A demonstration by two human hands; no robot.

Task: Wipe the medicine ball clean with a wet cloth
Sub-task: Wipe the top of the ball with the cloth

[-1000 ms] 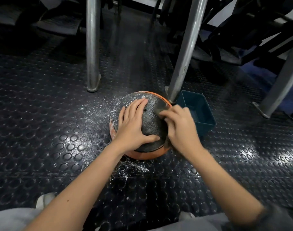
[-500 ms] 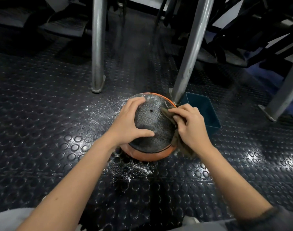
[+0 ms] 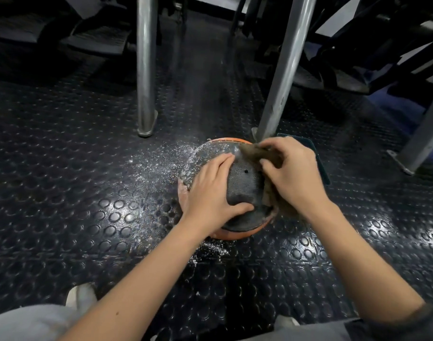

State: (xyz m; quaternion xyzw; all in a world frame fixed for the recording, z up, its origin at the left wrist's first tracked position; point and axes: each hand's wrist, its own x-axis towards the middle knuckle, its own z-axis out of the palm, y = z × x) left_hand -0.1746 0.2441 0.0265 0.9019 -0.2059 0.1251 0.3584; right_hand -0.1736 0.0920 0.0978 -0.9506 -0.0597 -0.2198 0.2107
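Mid-wipe. Medicine ball (image 3: 245, 183) on floor (image 3: 87, 193) by metal leg (image 3: 279, 94). Left hand (image 3: 213, 193) fingers spread flat, steadying the ball; right hand (image 3: 291, 173) fingers clamped on cloth (image 3: 254, 152) at its far-right side. Next, likely: wipe the dusty left side.

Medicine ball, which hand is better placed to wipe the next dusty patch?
Right. The right hand grips the cloth against the medicine ball; the left hand lies flat on it, holding nothing, likely steadying.

Both forearms bare, reaching forward from the near side. Left hand (image 3: 214, 193) flat, fingers straight, thumb splayed right. Right hand (image 3: 294, 173) slightly farther, fingers curled, gripping cloth (image 3: 253, 152).
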